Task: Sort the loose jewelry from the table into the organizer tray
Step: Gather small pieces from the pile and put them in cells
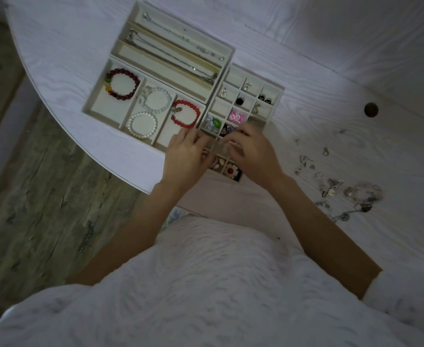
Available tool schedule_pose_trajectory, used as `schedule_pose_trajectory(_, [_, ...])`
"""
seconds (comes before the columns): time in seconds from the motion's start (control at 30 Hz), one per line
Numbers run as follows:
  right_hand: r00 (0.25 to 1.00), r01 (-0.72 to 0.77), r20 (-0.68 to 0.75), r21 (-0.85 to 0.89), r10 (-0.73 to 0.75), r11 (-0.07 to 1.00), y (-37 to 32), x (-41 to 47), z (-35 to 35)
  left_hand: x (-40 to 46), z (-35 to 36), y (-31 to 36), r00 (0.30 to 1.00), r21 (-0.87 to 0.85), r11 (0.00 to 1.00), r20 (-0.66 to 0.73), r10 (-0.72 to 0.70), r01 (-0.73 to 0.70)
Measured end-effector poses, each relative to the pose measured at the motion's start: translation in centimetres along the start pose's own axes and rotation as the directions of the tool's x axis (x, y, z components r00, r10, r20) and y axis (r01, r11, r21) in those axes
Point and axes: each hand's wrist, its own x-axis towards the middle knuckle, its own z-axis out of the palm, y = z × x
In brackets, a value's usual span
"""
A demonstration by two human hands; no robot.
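Both hands (218,151) curl over tray (279,90) compartments holding earrings (236,117); grip unclear.

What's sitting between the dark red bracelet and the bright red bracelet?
In the head view, two white bead bracelets lie in the compartment between the dark red bracelet and the bright red bracelet.

Bare table (306,116) between organizer tray (279,95) and, seemingly, loose jewelry (343,191).

organizer tray (120,50) on table (63,46) | loose jewelry (343,189) right of tray, apart | hands perhaps over near compartments
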Motion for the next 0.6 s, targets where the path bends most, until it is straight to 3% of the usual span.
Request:
schedule_pose_trajectory(0.13, [0.982, -0.097, -0.169, -0.046, 0.088, 0.994, 3.5, -5.3, -2.6, -0.7, 1.7, 3.6, 0.995, -0.078, 0.997, 0.096, -0.01, 0.018])
schedule_pose_trajectory(0.27, [0.87, -0.46, -0.244, -0.093, 0.428, 0.883, 9.0, -10.5, -4.0, -0.5, 2.9, 6.5, 0.987, -0.066, 0.998, 0.164, -0.004, 0.015])
schedule_pose_trajectory(0.37, [0.809, -0.574, -0.254, -0.144, 0.531, 0.806, 12.2, -11.8, -3.9, -0.3, 3.3, 7.4, 0.983, -0.065, 0.997, 0.182, -0.024, 0.036])
schedule_pose_trajectory(0.43, [0.801, -0.59, -0.221, -0.129, 0.557, 0.797, 12.8, -11.8, -3.8, -0.4, 3.5, 7.7, 0.985, -0.052, 0.998, 0.17, -0.035, 0.045])
schedule_pose_trajectory(0.6, [0.91, -0.41, -0.142, -0.178, 0.389, 0.894, 12.5, -12.6, -3.1, -0.4, 3.7, 7.7, 0.981, -0.098, 0.987, 0.162, -0.106, 0.123])
